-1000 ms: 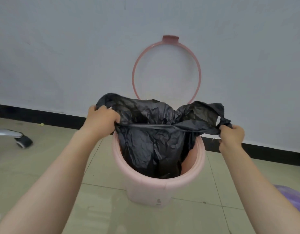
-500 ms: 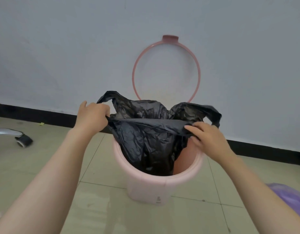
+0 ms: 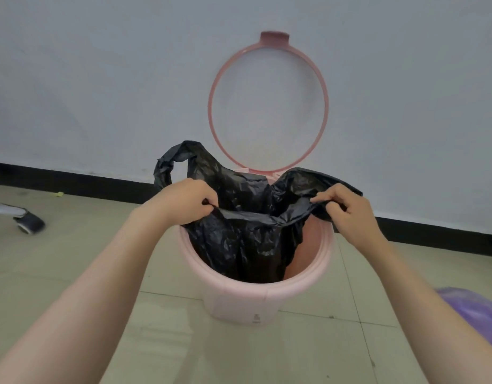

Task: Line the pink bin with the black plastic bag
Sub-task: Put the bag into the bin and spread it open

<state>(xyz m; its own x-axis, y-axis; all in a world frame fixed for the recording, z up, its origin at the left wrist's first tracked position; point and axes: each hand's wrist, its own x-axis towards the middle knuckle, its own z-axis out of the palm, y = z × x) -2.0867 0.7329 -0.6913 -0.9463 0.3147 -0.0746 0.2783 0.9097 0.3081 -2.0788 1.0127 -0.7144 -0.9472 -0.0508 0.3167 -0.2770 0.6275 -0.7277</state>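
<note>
The pink bin (image 3: 239,300) stands on the tiled floor by the wall, its pink ring lid (image 3: 213,106) flipped up behind it. The black plastic bag (image 3: 244,245) hangs crumpled inside the bin, leaving the right inner wall bare. One bag handle loops up at the left rear. My left hand (image 3: 183,203) pinches the near edge of the bag above the bin's left rim. My right hand (image 3: 347,212) grips the bag's edge above the right rim. The near edge sags between the two hands.
A white wall with a black skirting board (image 3: 73,181) runs behind the bin. A chair leg with a caster (image 3: 28,221) lies at the far left. A purple object (image 3: 477,314) shows at the right edge.
My right hand let go of the far right bag handle, came inward and took hold of the bag's edge by the right rim. My left hand shifted slightly right. The stretched edge went slack.
</note>
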